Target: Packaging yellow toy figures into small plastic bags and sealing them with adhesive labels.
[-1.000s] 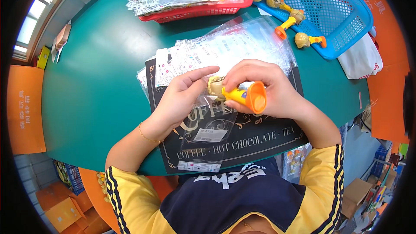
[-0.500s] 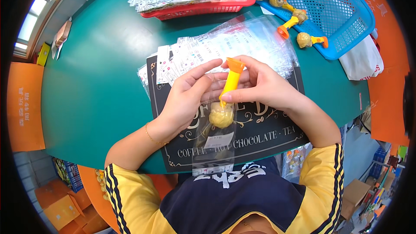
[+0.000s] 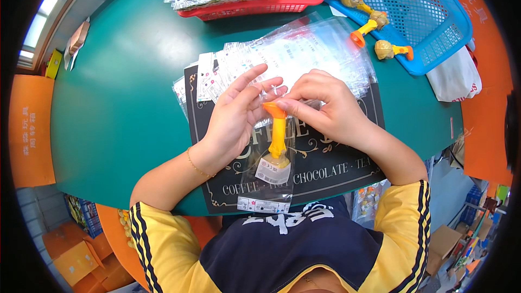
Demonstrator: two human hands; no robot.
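A yellow toy with a flared orange end [image 3: 277,133] and a gold rounded head stands mostly inside a clear plastic bag [image 3: 253,154], head toward me. A white label on the bag partly covers the head. My left hand [image 3: 234,109] is at the bag's mouth, holding its edge by the thumb while its other fingers stretch out. With thumb and fingers closed together, my right hand [image 3: 328,106] pinches at the toy's orange end, by the bag's opening. The exact contact of the right fingertips is partly hidden.
Beneath my hands lies a black printed mat [image 3: 336,154] on the green table [image 3: 125,114]. Flat clear bags [image 3: 304,49] are piled beyond it. A red basket [image 3: 249,8] of filled bags stands at the back; a blue basket [image 3: 434,27] with several similar toys sits back right.
The toy has slid down toward me, deeper into the bag, its head now behind the label. My right hand has shifted from the toy's shaft to its orange end.
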